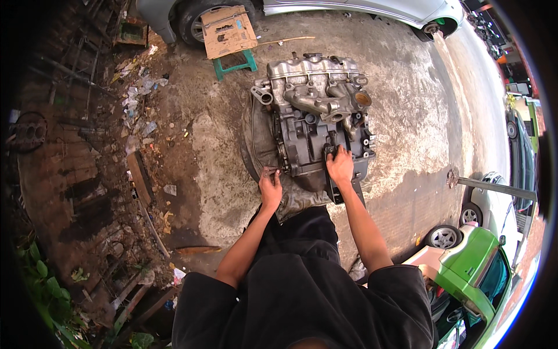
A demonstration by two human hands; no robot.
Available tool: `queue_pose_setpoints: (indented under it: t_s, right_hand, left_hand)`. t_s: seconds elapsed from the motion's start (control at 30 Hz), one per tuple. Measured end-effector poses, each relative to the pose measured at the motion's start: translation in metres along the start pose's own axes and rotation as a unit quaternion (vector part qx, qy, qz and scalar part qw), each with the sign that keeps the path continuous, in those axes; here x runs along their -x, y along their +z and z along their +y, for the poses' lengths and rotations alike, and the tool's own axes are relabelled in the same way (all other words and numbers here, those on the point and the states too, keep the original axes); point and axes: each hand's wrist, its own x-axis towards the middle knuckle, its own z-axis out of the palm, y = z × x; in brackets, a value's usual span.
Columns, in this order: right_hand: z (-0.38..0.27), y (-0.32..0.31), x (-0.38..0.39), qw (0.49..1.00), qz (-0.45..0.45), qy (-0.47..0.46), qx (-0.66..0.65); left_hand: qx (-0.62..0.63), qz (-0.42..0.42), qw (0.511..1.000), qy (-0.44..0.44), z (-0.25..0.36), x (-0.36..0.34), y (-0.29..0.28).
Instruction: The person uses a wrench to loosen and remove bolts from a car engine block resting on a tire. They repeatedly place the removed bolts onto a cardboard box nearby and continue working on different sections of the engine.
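Note:
A car engine [308, 136] lies on a dark mat on the ground in front of me. Its ribbed silver top cover [314, 68] points away, and a manifold [317, 102] runs along its upward-facing side. My right hand [340, 167] is closed on a black metal bracket [333, 189] against the near right part of the block; the palm hides some of it. Beside the engine's near left edge, my left hand [269, 189] has its fingers pinched together. Whatever may be between those fingertips is too small to make out.
A green stool [235, 63] topped with a cardboard sheet [229, 30] stands beyond the engine, near a silver car [343, 6]. Litter and scrap wood [139, 177] line the left side. A green and white vehicle [474, 259] is parked at the right.

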Motion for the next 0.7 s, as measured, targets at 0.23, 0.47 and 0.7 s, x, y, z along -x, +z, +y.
queue_pose_setpoints:
  t_s: [0.23, 0.47, 0.7]
  right_hand:
    - [0.000, 0.001, 0.001, 1.000, 0.022, -0.015, 0.006]
    - [-0.001, -0.002, 0.001, 1.000, 0.007, -0.011, -0.007]
    - [0.000, 0.001, 0.000, 1.000, -0.002, -0.010, 0.012]
  left_hand:
    - [-0.046, -0.034, 0.995, 0.078, 0.010, 0.017, 0.011]
    - [-0.092, -0.011, 0.994, 0.055, 0.013, -0.006, 0.005]
    - [-0.057, -0.054, 0.927, -0.368, -0.013, -0.092, 0.026]
